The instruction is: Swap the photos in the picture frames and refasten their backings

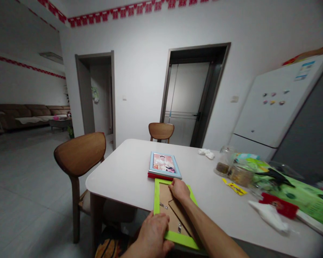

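Observation:
A lime green frame (157, 195) lies back side up at the near table edge, its brown backing board (164, 193) and metal clips showing. My left hand (156, 229) grips the frame's lower left edge, fingers bent over the border. My right hand (179, 189) is closed at the top of the backing, its fingertips pressed together near the upper border; what they pinch, if anything, is hidden. Just beyond the green frame, a light blue frame (165, 164) with a photo rests on top of a red one (161, 176).
On the table's right side stand glass jars (222, 167), a yellow packet (236, 187), a red packet (280, 205), white tissue (269, 216) and green packaging (298, 193). Wooden chairs stand left (82, 154) and beyond the table (161, 131).

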A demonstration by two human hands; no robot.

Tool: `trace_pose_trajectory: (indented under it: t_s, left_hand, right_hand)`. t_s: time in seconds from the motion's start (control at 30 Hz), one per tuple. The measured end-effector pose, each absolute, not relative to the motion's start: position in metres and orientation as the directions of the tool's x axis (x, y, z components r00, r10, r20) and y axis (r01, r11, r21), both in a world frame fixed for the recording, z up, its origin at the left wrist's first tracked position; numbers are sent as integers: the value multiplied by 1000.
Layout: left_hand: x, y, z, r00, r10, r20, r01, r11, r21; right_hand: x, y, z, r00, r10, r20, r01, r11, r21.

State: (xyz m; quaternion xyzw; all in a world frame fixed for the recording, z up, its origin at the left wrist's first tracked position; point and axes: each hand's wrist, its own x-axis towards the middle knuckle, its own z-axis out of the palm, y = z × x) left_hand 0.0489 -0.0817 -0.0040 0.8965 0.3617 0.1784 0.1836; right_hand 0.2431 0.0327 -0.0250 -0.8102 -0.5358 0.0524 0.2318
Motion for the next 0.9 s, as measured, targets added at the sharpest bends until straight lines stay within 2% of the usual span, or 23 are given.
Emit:
trace_pose_trajectory:
  t_s: [0.17,0.37,0.5,0.57,0.67,0.73,0.8,0.87,0.9]
  left_hand:
    - [47,-80,-4,698,699,157,576,-677,458]
    - [72,-80,-3,801,594,79,523,-757,391]
    - [85,-79,-11,796,604,42,526,-724,446]
    - [84,-79,-13,783,618,76,505,-702,502]
    - [83,-83,-4,715,657,237,411,-670,618]
    - [87,-91,11,596,720,354,277,-599,752]
    - [96,-102,28,448,796,407,62,-481,874]
    - [107,-109,42,359,847,392,-144,-365,920]
    - [112,-111,47,344,857,384,-217,-326,920]
  right_hand:
    - [250,27,-20,409,893,187,802,-255,-540]
    - [269,4,-13,380,893,243,705,-109,-701]
    - [290,-30,-6,420,873,250,604,-63,-795]
    - [299,-52,-7,519,836,179,412,-61,-909]
    - [296,-85,-13,582,812,-33,-36,-14,-999]
    - [276,-100,-18,440,887,-138,-270,-16,-963]
    - [249,-106,-21,214,957,-196,-450,-82,-889]
    - [224,-105,-19,132,978,-163,-585,-56,-809]
    - [216,-103,-16,156,980,-124,-629,2,-777]
